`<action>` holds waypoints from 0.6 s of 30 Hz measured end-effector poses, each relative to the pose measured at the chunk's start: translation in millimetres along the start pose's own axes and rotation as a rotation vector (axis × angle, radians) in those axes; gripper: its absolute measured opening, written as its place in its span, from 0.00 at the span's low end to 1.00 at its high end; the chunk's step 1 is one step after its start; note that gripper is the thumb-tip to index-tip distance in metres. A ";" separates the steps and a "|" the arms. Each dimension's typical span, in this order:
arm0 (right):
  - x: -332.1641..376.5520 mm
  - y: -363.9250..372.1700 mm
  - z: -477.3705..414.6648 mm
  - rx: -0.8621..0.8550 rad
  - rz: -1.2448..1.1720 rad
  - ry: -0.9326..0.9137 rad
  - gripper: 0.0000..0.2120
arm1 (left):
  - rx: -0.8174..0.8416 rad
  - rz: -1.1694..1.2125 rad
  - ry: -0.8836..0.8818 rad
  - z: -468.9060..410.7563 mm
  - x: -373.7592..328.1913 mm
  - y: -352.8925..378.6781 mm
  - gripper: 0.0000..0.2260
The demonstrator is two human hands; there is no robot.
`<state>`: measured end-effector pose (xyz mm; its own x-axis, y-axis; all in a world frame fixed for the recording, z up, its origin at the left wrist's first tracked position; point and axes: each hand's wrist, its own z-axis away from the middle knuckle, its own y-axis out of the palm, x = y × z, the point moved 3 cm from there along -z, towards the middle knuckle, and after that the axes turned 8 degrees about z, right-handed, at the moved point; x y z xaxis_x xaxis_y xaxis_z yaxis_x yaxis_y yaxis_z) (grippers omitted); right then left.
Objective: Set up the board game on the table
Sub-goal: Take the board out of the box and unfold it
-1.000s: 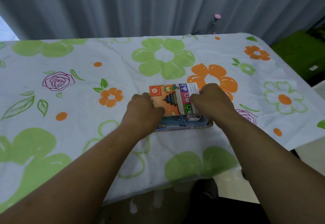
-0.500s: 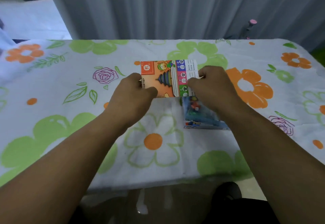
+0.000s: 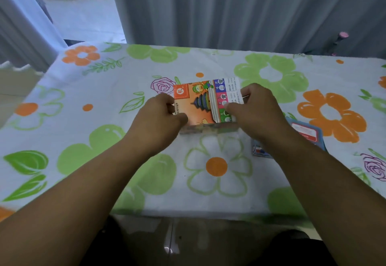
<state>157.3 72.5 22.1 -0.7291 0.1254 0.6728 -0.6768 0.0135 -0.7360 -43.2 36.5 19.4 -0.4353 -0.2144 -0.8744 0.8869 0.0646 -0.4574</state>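
Both left hand [image 3: 160,117] and right hand [image 3: 257,109] are clamped by the fingers on opposite edges of the folded game board [image 3: 200,102] over the table [image 3: 83,132] middle; unfolding is best done evenly, clear of the blue box [image 3: 309,132].

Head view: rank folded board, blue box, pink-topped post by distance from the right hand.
1. Folded board: gripped by the right hand, centre.
2. Blue box: beside that wrist, right.
3. Pink-topped post: far right, by the curtain.
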 end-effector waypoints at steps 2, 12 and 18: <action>1.3 -0.4 1.3 0.007 -0.144 0.051 0.09 | -0.032 0.158 -0.058 -0.1 0.5 -6.9 0.09; 5.6 11.2 3.4 0.308 -0.698 0.302 0.13 | 0.050 0.298 -0.146 -6.7 2.8 -22.0 0.13; -4.8 9.7 -2.2 0.204 -0.755 0.279 0.04 | 0.097 0.255 -0.181 -9.5 8.1 -26.7 0.16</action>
<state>154.5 74.2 11.5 -0.0379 0.3967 0.9171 -0.9987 0.0161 -0.0483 -71.8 42.3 23.0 -0.1705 -0.3736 -0.9118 0.9782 0.0468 -0.2021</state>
